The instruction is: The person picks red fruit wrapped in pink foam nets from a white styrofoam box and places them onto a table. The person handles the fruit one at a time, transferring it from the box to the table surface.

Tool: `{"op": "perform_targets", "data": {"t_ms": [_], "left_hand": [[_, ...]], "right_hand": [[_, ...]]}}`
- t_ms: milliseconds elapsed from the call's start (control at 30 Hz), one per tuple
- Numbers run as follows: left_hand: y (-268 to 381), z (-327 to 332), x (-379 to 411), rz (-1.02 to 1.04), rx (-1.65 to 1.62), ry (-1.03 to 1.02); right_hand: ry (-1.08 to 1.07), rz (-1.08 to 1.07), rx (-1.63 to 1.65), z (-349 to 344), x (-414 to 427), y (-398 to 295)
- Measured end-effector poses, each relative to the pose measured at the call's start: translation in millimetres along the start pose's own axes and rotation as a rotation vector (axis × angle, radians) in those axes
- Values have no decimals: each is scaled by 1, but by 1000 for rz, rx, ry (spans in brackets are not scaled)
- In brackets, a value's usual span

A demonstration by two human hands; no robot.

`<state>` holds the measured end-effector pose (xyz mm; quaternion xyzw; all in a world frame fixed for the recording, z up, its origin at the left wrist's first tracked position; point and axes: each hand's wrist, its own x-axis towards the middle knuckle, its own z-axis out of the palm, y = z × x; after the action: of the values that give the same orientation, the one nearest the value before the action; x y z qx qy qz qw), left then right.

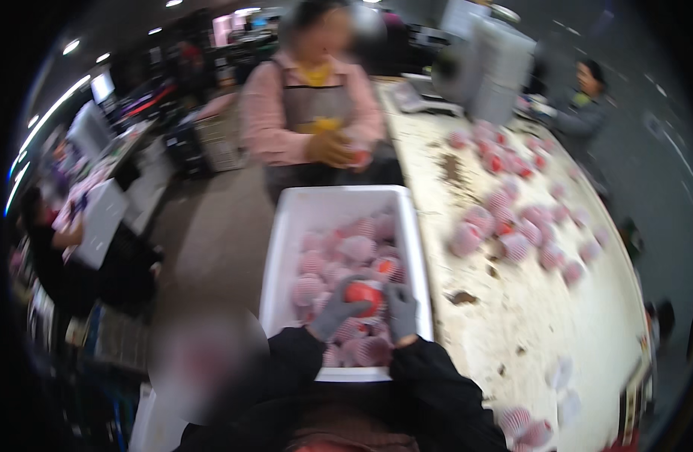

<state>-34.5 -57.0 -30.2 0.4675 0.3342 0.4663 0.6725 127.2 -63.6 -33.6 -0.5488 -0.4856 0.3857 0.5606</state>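
My left hand (339, 309), in a grey glove, holds a red round fruit (364, 298) over a white foam box (271, 271). Close against the fruit's right side is my right hand (401, 312), gloved in grey too; blur hides whether its fingers grip anything. Many fruits in pink-and-white foam net sleeves (357, 247) fill the box below both hands. A few show red skin or a red patch through the netting.
On the right, a long whitish table (482, 339) bears more netted fruits (515, 246) and brown debris (462, 298). Facing me beyond the box, a person (318, 113) holds a red fruit. Other people work at far right and left. Stacked clear containers (493, 68) stand at the table's far end.
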Motion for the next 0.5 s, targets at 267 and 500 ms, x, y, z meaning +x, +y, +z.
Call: {"op": "perform_targets", "data": {"t_ms": [267,500], "left_hand": [[18,-13,-1,-146,-552,55],[7,-31,11,-174,-775,190]], "right_hand": [[-432,118,317,-13,9,-38],[-588,116,99,-21,26,47]]}}
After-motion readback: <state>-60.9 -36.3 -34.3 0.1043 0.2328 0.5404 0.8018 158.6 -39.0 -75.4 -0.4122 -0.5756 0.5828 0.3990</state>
